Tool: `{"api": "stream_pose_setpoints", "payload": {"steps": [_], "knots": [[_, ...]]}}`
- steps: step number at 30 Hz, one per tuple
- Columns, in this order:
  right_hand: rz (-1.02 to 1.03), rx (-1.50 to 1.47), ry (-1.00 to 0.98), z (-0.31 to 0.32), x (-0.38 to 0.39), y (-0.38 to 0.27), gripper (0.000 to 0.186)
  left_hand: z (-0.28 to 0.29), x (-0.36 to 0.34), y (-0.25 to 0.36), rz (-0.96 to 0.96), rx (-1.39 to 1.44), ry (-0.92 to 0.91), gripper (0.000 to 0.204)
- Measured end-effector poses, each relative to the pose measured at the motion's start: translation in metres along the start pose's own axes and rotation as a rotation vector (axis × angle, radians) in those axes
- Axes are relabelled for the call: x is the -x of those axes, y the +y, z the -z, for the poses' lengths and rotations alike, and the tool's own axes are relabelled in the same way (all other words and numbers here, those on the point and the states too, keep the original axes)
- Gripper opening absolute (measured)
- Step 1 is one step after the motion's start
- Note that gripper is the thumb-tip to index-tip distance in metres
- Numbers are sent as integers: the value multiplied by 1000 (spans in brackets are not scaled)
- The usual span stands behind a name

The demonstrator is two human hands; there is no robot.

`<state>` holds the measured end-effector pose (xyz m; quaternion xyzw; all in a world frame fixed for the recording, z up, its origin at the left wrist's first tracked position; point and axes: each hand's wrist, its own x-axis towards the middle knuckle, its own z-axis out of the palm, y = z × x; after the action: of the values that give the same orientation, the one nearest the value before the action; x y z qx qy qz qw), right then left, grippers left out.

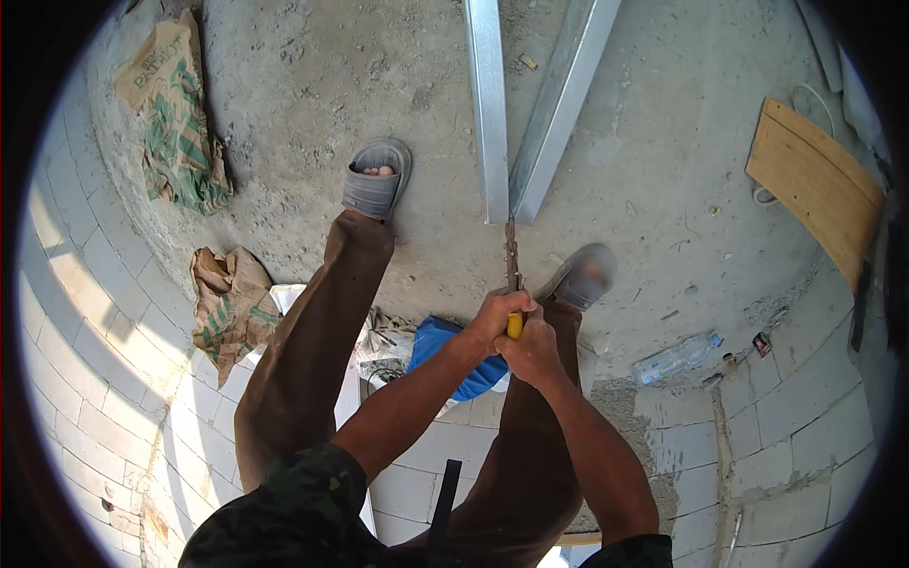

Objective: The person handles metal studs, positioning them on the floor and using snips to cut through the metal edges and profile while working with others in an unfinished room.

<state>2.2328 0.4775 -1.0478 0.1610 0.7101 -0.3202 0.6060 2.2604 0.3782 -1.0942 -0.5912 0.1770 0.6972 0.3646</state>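
My left hand (499, 315) and my right hand (532, 350) are both closed around the handles of a pair of metal snips, with a bit of yellow grip showing between them. The dark, worn jaws of the snips (512, 257) point away from me and reach the near ends of two galvanized metal channels. The left channel (488, 114) runs almost straight away over the floor, while the right channel (565, 109) slants off to the far right. Their near ends almost meet at the jaw tips. Whether the jaws grip the metal, I cannot tell.
My sandalled feet stand wide apart on rough concrete. Torn paper sacks (185, 123) lie at left, with another crumpled sack (232, 303) nearer. Between my legs is blue material (453, 355). At right are a plastic bottle (677, 360), a wooden board (814, 180) and a block wall (795, 464).
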Motion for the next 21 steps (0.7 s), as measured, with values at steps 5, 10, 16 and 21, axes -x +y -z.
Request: {"api": "stream_pose_setpoints", "payload": {"steps": [5,10,16,21], "knots": [[168,-149,127,-41,-15,27,67,38,-18,-8,-66,-250,-111,18],[187,-116,194,-41,0,24,75,31,-8,-4,-70,-314,-188,30],[-157,-252,6,10,39,-25,75,-6,31,5,122,51,-261,44],[-306,-341,-93,40,44,-58,72,-22,37,13,144,49,-182,56]]}}
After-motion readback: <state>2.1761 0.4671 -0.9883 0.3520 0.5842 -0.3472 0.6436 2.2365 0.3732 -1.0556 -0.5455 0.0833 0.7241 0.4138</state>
